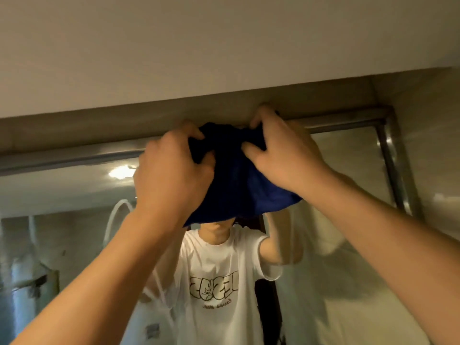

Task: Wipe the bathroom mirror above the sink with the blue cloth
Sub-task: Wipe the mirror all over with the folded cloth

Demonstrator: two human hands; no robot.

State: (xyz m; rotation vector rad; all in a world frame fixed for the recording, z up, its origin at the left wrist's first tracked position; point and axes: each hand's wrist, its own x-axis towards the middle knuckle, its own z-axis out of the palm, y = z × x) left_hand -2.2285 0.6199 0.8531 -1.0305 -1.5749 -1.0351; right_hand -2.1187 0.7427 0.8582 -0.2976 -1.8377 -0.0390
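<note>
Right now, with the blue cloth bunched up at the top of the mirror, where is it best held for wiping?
Hold the blue cloth by its gathered top, from the front, as the left hand and right hand do. The loose lower part hangs free against the mirror and would probably slip if gripped alone.

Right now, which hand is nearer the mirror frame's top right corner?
Right. The right hand grips the blue cloth at the frame's top rail, part-way toward the corner. The left hand grips the cloth's other side, farther left and lower.
</note>
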